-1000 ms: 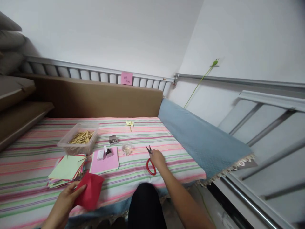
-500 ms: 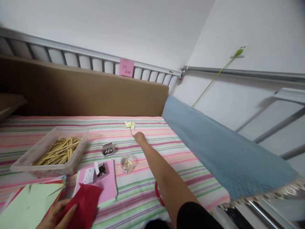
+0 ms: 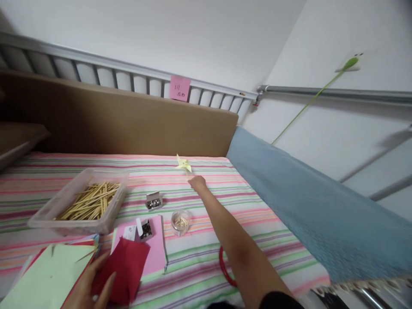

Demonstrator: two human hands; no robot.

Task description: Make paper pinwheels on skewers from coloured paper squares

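Pinched by the fingertips of the right hand, drawn in close: the thin stick of a pale yellow folded-paper pinwheel, towards the far side of a multicoloured striped cloth; impossible to tell whether raised or touching the cloth. Held loosely between thumb and fingers of the left hand: a creased sheet of red paper, overlapping in view a flat pink sheet, just beside a stack of coloured paper, pale green uppermost. Behind the stack: an open-topped translucent plastic box of slender wooden sticks.
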